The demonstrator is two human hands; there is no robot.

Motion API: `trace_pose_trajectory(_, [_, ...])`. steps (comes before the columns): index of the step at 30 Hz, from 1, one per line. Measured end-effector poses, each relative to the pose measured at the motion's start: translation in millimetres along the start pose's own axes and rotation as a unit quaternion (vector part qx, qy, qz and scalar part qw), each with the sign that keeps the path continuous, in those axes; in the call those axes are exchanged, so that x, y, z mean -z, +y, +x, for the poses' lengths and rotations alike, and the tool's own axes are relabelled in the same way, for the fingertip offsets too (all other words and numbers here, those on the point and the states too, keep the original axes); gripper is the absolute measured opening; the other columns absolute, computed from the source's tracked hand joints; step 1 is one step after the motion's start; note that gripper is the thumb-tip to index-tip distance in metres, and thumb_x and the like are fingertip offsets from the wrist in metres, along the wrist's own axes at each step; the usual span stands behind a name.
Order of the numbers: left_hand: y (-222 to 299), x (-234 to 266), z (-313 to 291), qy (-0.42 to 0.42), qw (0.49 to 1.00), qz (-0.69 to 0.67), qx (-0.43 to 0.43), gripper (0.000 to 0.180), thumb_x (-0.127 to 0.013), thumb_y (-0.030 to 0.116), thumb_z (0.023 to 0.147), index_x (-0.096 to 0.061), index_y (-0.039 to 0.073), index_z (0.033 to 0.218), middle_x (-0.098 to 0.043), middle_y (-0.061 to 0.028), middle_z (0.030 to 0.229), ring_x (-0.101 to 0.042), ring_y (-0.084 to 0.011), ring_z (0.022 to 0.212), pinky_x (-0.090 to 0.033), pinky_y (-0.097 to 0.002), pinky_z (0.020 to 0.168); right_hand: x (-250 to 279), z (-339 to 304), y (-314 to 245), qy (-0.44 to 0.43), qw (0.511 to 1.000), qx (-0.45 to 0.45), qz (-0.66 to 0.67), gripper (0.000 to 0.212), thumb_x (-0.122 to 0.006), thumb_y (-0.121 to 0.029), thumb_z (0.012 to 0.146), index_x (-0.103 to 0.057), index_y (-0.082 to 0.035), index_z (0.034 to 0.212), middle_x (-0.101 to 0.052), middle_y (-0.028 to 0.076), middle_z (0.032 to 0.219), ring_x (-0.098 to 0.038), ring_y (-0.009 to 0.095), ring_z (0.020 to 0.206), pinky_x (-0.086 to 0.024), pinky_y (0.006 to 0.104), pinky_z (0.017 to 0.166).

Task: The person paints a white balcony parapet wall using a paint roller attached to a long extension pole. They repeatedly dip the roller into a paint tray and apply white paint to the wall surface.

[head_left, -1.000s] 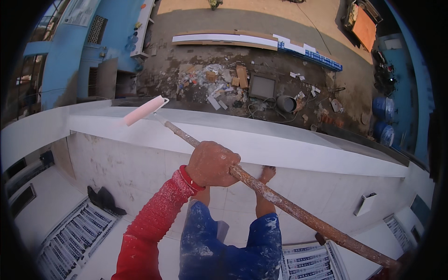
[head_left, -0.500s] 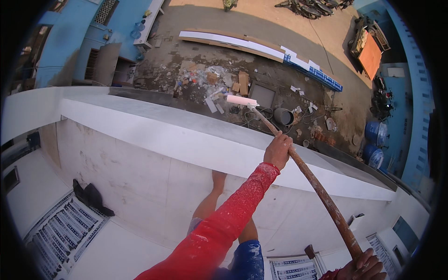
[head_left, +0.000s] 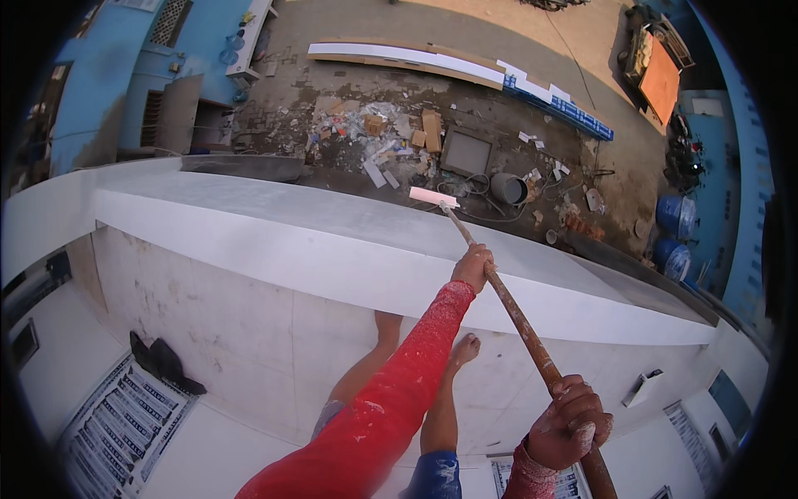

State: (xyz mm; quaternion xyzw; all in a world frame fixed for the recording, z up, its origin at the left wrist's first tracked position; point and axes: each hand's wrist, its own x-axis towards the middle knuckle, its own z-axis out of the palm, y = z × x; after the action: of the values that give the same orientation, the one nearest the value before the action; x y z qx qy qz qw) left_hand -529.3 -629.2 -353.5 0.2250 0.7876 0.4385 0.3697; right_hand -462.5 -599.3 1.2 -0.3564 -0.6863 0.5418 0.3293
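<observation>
A paint roller with a pale pink sleeve [head_left: 432, 197] sits at the far end of a long, paint-smeared wooden pole [head_left: 522, 326]. My left hand [head_left: 474, 266], arm stretched forward in a red sleeve spotted with white, is wrapped round the upper pole. Lower down, my right hand [head_left: 572, 420] grips the same pole with paint on its thumb. The roller shows just beyond the white ledge [head_left: 332, 249]; whether it touches anything I cannot tell. My bare foot [head_left: 468, 345] stands close to the ledge's near side.
Beyond the ledge, far below, lies a littered yard with a grey bucket [head_left: 509, 190], cardboard boxes [head_left: 431, 130] and a long white panel stack [head_left: 407, 58]. Blue drums [head_left: 675, 218] stand at right. A dark cloth [head_left: 166, 363] lies at lower left.
My right hand has come up and leftward along the pole. The left hand and the roller's pole have shifted slightly; the roller appears a little lower, nearer the ledge.
</observation>
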Motion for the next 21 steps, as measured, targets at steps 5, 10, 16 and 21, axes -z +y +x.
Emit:
trace_pose_trajectory(5, [-37,6,14,-0.103,0.992,0.046,0.06,0.021,-0.075,0.024,0.083,-0.063,0.008,0.088,-0.062,-0.0166,0.117,-0.06,-0.0348,0.11,-0.049,-0.0448,0.092,-14,-7,38,-0.007,1.0,0.013,-0.001,0.038,-0.057,-0.031,0.097,-0.04,-0.01,0.07,-0.046,0.004,0.056,-0.049,0.016,0.053,-0.049,0.0405,0.066])
trace_pose_trajectory(10, [-63,19,25,-0.132,0.982,0.118,0.058,0.038,-0.078,0.044,0.08,-0.064,0.012,0.096,-0.06,-0.0148,0.127,-0.057,-0.0312,0.119,-0.044,-0.0452,0.099,-31,-11,73,-0.015,0.999,0.018,0.03,0.036,-0.06,-0.028,0.095,-0.042,-0.007,0.072,-0.049,0.006,0.058,-0.051,0.018,0.053,-0.051,0.0424,0.064])
trace_pose_trajectory(16, [-80,31,31,-0.168,0.97,0.17,0.035,0.037,-0.078,0.043,0.08,-0.066,0.011,0.093,-0.065,-0.0108,0.108,-0.06,-0.0305,0.11,-0.046,-0.0434,0.094,-50,-6,83,-0.049,0.998,0.017,0.043,0.028,-0.06,-0.02,0.093,-0.046,-0.006,0.074,-0.054,0.009,0.06,-0.052,0.018,0.052,-0.051,0.0435,0.065])
trace_pose_trajectory(21, [-57,41,24,-0.079,0.992,0.089,-0.036,0.037,-0.079,0.039,0.08,-0.059,0.008,0.078,-0.061,-0.0107,0.086,-0.06,-0.0317,0.092,-0.048,-0.0423,0.081,-53,19,48,-0.045,0.999,-0.025,0.007,0.02,-0.049,-0.017,0.091,-0.039,-0.012,0.075,-0.039,0.002,0.054,-0.039,0.013,0.049,-0.045,0.0388,0.064])
